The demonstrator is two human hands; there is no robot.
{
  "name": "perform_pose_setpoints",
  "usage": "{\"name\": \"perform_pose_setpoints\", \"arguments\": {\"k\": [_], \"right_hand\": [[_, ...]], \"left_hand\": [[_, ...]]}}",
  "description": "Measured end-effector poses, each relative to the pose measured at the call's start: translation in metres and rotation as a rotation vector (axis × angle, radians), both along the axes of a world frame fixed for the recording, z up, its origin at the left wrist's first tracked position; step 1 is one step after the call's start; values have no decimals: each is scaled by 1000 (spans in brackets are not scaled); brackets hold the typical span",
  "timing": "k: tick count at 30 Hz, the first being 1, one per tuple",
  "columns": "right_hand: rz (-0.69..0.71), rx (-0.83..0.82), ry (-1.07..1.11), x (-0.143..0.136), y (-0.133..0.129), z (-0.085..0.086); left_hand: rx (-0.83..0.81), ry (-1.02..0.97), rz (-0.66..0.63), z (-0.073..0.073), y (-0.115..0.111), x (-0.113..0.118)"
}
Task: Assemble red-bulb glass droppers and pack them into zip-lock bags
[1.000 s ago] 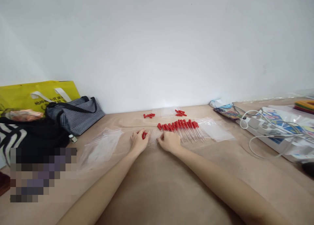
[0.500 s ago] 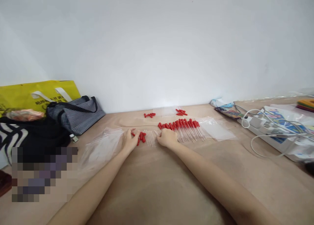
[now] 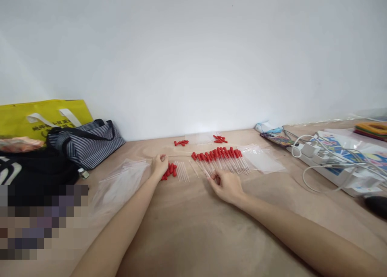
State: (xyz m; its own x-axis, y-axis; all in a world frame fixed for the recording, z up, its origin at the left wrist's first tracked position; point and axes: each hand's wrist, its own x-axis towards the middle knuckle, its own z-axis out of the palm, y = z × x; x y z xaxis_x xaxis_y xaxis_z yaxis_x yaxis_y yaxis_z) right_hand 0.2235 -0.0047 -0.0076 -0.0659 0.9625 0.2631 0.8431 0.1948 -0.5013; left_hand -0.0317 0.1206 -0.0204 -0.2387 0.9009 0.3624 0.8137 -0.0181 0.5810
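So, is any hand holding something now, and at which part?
The right hand pinches a clear dropper tube at its near end. Whether the left hand holds anything cannot be told.

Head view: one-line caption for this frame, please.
Left hand rests by loose red caps; right hand pinches a clear tube beside capped droppers.

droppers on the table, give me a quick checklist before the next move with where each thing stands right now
1. Left hand by the loose red bulbs: ok, touching the pile.
2. Right hand on a tube: ok, fingertips at the row's near end.
3. Bare tubes within reach: ok, between the hands.
4. Finished droppers lined up: ok, bulbs side by side.
5. Bags to hand: ok, beside the left arm.
6. Grip on the tube: cannot tell.
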Motion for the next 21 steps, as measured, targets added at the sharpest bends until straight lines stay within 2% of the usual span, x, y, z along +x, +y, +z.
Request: {"name": "perform_pose_setpoints", "arguments": {"k": [6,10,13,16,17,19,21], "right_hand": [[-33,55,107,10,-5,-3],[-29,53,147,9,-4,-5],[14,80,183,9,-2,-10],[92,156,243,10,2,-15],[119,182,263,10,3,-16],[172,217,301,9,5,-17],[220,225,335,9,5,-18]], "left_hand": [[-19,-140,-40,-1,6,11],[87,-216,8,8,3,12],[236,-267,85,21,-7,10],[324,-289,91,28,-32,11],[332,-293,64,28,-44,14],[293,-333,-108,24,-70,22],[168,-408,-310,19,-95,33]]}}
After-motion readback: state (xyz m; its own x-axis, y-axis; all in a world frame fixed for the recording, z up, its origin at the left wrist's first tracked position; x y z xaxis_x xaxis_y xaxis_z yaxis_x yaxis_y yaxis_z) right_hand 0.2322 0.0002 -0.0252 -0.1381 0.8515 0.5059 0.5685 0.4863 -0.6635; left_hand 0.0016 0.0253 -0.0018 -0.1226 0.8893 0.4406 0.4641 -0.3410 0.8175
